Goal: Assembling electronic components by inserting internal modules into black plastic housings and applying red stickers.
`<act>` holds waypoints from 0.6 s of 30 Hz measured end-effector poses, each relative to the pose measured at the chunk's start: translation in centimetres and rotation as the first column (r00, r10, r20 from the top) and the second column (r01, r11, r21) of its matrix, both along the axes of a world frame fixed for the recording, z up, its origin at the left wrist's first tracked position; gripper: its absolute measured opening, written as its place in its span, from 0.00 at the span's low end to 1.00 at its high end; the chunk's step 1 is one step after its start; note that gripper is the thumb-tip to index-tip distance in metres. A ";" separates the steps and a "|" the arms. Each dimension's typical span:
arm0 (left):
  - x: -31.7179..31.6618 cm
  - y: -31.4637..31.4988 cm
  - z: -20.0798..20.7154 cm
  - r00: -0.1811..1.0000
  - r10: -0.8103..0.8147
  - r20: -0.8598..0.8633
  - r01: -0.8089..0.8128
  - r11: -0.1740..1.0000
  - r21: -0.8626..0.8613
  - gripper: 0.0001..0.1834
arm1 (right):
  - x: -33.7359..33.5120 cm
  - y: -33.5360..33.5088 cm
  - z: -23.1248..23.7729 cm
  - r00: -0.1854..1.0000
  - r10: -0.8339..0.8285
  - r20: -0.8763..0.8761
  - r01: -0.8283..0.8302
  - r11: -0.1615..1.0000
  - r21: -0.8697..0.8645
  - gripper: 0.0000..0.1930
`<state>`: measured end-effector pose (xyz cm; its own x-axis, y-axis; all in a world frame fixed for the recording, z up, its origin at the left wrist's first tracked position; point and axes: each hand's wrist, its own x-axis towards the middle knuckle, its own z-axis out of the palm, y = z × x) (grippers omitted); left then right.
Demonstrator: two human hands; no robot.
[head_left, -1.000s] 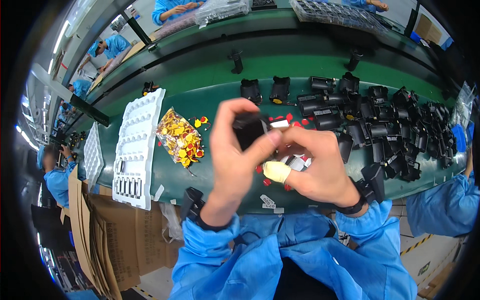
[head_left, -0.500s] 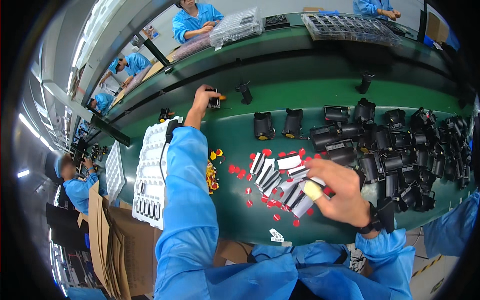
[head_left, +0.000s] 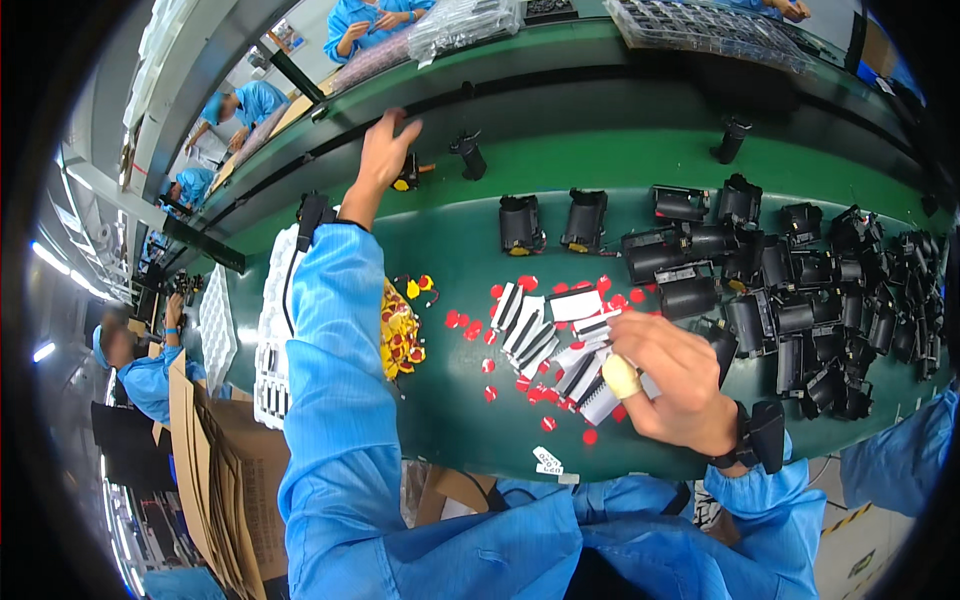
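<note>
To our left, brown cardboard sheets (head_left: 240, 480) stand together near a co-worker in blue (head_left: 148, 378), and we see a white dimpled sheet (head_left: 217, 325). Across from us, clear plastic packages (head_left: 465, 30) and a clear tray (head_left: 705, 35) rest on a raised shelf (head_left: 565, 32), another person (head_left: 375, 25) behind it.

Observed black on housings (head_left: 752, 325) at three o'clock; black-and-white banding on strips (head_left: 523, 325) at four; yellow with red on small parts (head_left: 402, 335) at eight; green on worktop (head_left: 460, 425).
</note>
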<state>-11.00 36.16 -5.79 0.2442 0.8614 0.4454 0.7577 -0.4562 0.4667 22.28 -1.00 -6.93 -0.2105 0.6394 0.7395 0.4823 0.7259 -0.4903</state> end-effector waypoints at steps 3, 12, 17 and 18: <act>5.8 -3.9 2.4 1.000 -0.001 -0.007 0.000 0.969 -0.246 0.29 | -0.3 -0.2 0.1 1.000 0.018 -0.015 -0.018 1.000 0.000 0.13; 6.9 -12.1 3.9 0.897 -0.131 -0.421 0.161 0.986 0.035 0.16 | 0.0 -0.4 0.0 0.995 -0.074 -0.073 0.075 0.997 0.022 0.06; 4.9 -18.1 2.2 0.677 -0.286 -0.679 0.163 0.957 -0.241 0.18 | -0.3 -1.0 0.3 0.999 -0.038 -0.017 0.040 0.995 0.087 0.09; 4.6 -19.2 2.7 0.642 -0.327 -0.694 0.133 0.938 -0.319 0.17 | -0.3 -1.1 0.3 0.999 -0.035 -0.017 0.037 0.996 0.081 0.09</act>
<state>-6.40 16.99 -3.08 0.6074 0.7788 -0.1568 0.7783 -0.6229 -0.0790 21.93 -2.08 -6.60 -0.1765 0.5837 0.7925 0.5017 0.7461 -0.4378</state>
